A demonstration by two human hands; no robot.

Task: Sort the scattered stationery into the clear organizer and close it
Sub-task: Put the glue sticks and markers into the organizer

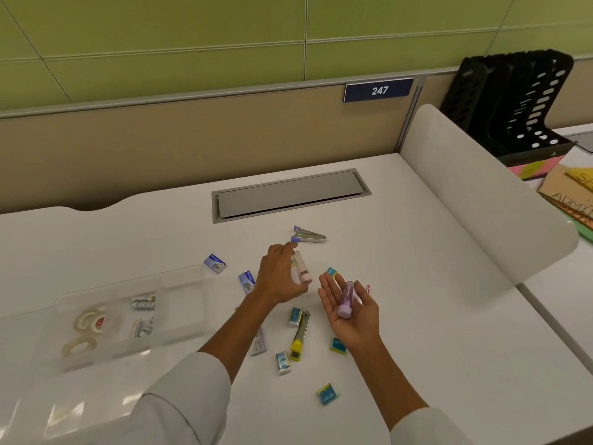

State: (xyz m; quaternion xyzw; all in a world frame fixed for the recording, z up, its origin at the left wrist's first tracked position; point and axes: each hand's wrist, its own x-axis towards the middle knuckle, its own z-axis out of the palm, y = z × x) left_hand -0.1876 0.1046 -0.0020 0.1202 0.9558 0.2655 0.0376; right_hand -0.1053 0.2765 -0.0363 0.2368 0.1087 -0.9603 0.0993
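My left hand (278, 277) pinches a white and pink tube (302, 267) between thumb and fingers above the desk. My right hand (349, 309) lies palm up with straight fingers, and a purple tube (346, 300) rests on the palm. The clear organizer (179, 303) stands open at the left, holding tape rolls (90, 321) and small staple boxes (143, 302). Scattered on the white desk are a purple stapler (308, 236), a yellow stapler (300, 337), blue boxes (215, 263) and several teal boxes (326, 394).
The organizer's clear lid (64, 415) lies at the near left. A grey cable flap (288, 194) is set into the desk behind the stationery. A white divider (481, 203) bounds the right side, with a black file rack (519, 101) and papers beyond it.
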